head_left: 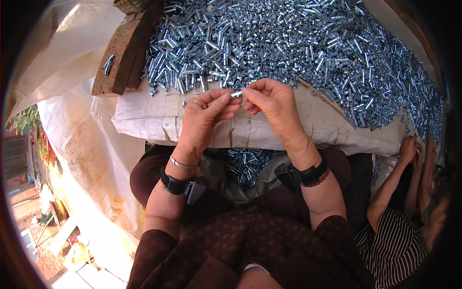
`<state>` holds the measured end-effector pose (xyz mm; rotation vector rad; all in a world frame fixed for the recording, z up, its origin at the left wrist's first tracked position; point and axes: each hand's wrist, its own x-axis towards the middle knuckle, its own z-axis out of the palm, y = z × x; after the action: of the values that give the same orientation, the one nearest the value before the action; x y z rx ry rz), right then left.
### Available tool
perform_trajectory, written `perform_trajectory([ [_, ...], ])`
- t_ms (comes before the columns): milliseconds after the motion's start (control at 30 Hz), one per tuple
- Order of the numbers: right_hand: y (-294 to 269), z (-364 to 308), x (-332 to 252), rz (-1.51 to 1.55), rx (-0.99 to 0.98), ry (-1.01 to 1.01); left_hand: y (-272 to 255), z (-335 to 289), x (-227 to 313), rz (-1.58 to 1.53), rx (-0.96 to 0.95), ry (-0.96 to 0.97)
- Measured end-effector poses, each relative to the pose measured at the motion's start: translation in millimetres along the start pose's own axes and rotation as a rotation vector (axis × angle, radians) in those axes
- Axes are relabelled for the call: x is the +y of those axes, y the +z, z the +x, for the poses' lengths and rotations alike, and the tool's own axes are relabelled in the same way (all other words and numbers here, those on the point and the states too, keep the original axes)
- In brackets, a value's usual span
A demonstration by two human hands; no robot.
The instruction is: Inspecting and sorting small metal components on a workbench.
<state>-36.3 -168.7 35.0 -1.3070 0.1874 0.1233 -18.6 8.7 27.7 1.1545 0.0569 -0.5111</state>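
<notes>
Between my two hands, above the near edge of the covered table (159, 108), is a short shiny metal sleeve (236, 95). My left hand (209, 111) pinches one end of it with thumb and fingers. At the other end, my right hand (269, 101) closes thumb and forefinger on it. Just beyond my fingers spreads a big heap of loose metal sleeves and tubes (269, 43), silvery blue and of differing lengths. One tiny metal piece (184, 103) lies on the pale cloth beside my left hand.
A thin wooden stick (320, 95) lies along the heap's near edge. Wooden blocks (115, 58) edge the left side, with two small tubes (109, 64) on top. More metal pieces (248, 166) lie in my lap area. At right, a striped-sleeved person's arms (392, 183) reach to the heap.
</notes>
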Motion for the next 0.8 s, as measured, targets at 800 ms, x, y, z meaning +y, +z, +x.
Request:
perform_trajectory([
  [800, 7.8, -4.4, 5.8, -0.030, 0.046, -0.127, -2.1, -1.7, -7.0, -0.249, 0.031, -0.126],
])
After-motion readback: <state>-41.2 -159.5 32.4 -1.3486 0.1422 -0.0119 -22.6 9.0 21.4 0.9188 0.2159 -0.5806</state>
